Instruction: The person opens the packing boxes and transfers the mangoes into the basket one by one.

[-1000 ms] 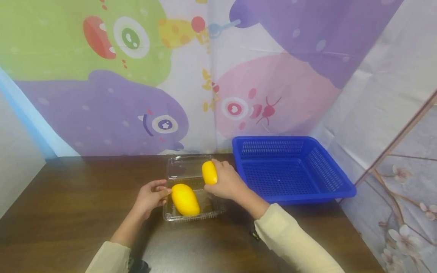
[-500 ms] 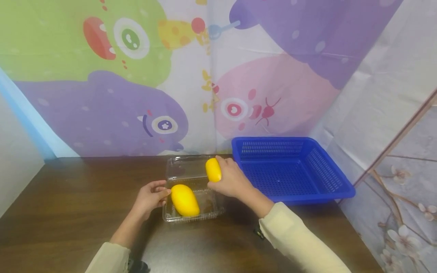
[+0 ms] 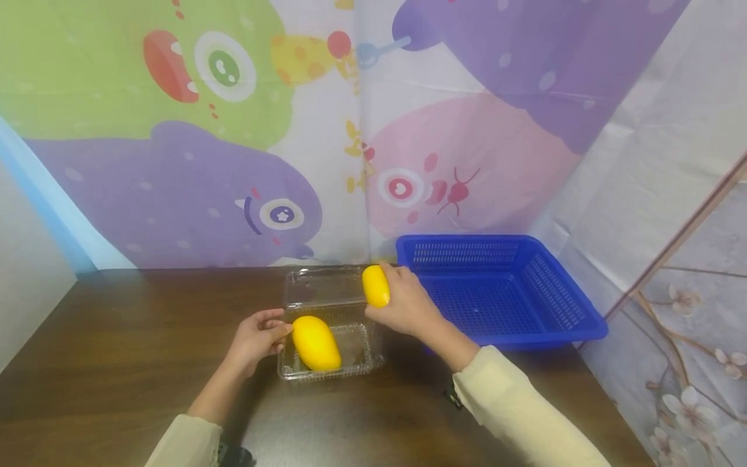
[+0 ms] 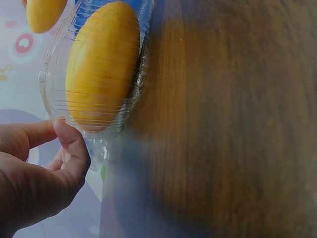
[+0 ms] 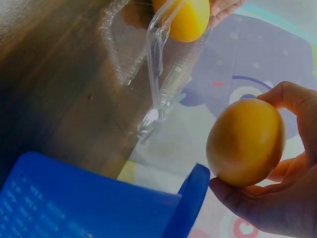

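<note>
A clear plastic clamshell box [image 3: 358, 344] lies with its lid raised at the back, on the brown table. Inside its left part rests one yellow mango [image 3: 316, 344]. My left hand [image 3: 257, 337] pinches the box's left rim between thumb and forefinger, as the left wrist view shows up close. A second yellow mango [image 5: 246, 142] is gripped in my right hand [image 3: 405, 301], thumb on one side and fingers on the other. That mango is held up above the box's right back part, close to the left rim of the blue basket [image 3: 543, 334].
The blue basket, with slotted walls and nothing in it, stands on the right of the wooden table [image 3: 146, 350]. Behind the table hangs a cartoon-printed cloth [image 3: 332, 240]. A flower-patterned panel [image 3: 688, 337] borders the right side.
My right hand has moved a little to the right and up with its mango, toward the basket. The left hand, the box and the other mango have stayed in place.
</note>
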A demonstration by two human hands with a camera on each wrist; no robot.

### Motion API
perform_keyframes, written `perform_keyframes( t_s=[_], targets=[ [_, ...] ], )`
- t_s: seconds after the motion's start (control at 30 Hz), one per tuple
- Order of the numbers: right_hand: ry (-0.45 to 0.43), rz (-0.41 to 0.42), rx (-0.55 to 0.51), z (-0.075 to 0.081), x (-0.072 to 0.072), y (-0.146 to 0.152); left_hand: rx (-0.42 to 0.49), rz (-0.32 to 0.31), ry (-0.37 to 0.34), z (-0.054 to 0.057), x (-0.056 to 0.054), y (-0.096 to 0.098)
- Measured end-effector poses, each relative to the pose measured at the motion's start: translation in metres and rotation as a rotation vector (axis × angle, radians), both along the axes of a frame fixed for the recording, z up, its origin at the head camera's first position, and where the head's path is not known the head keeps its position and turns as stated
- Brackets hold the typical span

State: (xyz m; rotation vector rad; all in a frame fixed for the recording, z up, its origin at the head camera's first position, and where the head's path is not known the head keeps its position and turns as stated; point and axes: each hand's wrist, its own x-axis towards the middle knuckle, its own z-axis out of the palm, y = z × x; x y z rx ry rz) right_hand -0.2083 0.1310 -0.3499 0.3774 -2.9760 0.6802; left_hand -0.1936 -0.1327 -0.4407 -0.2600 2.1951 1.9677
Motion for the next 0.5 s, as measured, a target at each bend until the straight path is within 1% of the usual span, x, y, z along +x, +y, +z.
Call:
perform_keyframes(
  t_s=[0.3,0.5],
  targets=[
    [0.024,-0.01,-0.011,0.006,-0.002,0.013,-0.005,0.001,0.003,0.001,-0.001,0.001],
    [0.015,-0.029,-0.013,0.007,-0.004,0.02,-0.016,0.003,-0.004,0.001,0.0,0.001]
  ],
)
